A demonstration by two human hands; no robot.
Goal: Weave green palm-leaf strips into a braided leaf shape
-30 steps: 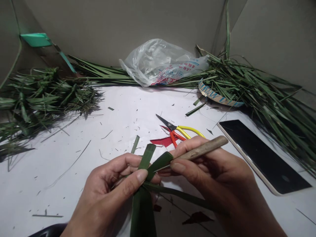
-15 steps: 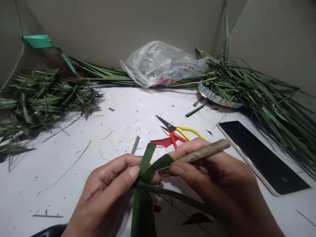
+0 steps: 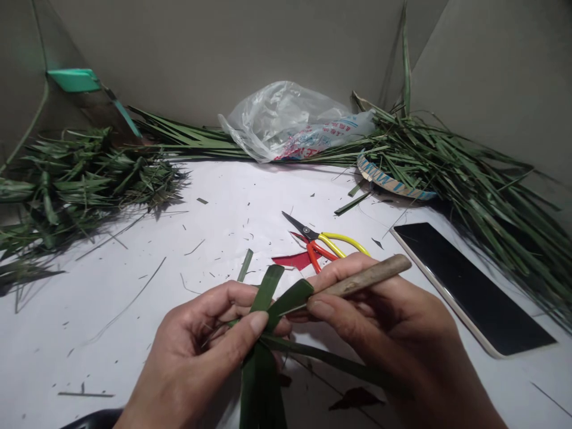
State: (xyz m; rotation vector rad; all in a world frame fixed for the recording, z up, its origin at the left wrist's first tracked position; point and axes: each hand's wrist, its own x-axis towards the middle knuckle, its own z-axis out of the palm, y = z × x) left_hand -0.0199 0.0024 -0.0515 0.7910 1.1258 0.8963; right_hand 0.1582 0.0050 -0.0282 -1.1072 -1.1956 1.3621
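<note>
The leaf strips sit pinched between left hand and right hand.

Left hand pinches crossed leaf strips — right hand grips a wooden-handled tool against them.

Fig. Materials & finishes.
- Desk: white, matt, paper-like sheet, flecked w/ leaf bits.
- Leaf strips, near edge: fresh plant fibre, dark green, smooth w/ faint sheen, fine lengthwise ribs.
- Stick tool: bare wood, grey-brown, rough, unvarnished.
- Scissors, centre: dark matt metal blades; handles in glossy yellow & orange plastic coating.
- Scraps beside them: red, flat, matt, prob. paper.
- Bag, far edge: thin clear plastic film, crinkled, shiny, red/blue print.
- Phone, right edge: black glass, glossy, pale rim.
- Leaf heaps, far-left & far-right corners: same green fibre, duller.
- Walls: grey-brown board, matt.
</note>
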